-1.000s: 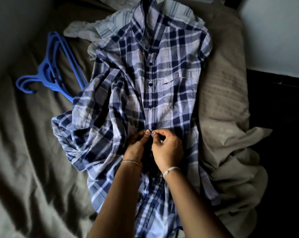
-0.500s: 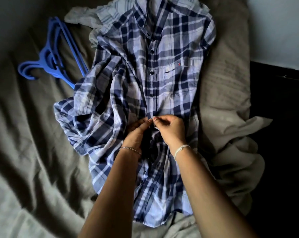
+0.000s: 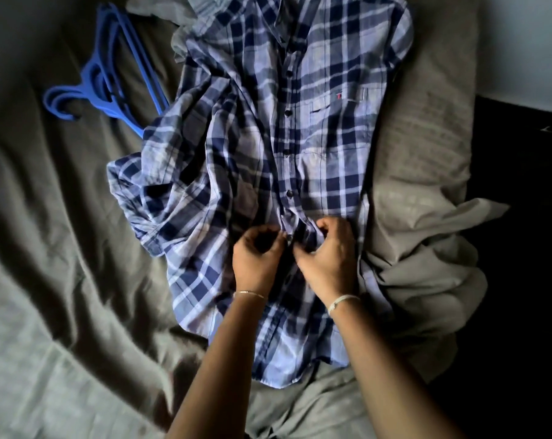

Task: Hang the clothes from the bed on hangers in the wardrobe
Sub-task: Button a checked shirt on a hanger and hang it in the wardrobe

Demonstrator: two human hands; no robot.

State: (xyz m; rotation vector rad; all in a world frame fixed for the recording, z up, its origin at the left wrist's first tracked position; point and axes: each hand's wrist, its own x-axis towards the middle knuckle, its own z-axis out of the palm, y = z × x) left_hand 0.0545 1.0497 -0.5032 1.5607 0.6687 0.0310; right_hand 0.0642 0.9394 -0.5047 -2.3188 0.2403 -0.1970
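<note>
Head view: left hand (image 3: 257, 259) and right hand (image 3: 329, 256) pinch the plaid shirt (image 3: 319, 153).

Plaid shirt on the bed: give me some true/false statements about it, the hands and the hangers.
1. The plaid shirt lies buttons-up on the bed. True.
2. The left hand and right hand both pinch its button strip. True.
3. The left hand holds the blue hangers. False: they lie on the bed, left of the shirt.
4. The right wrist is bare. False: it wears a pale band.
</note>
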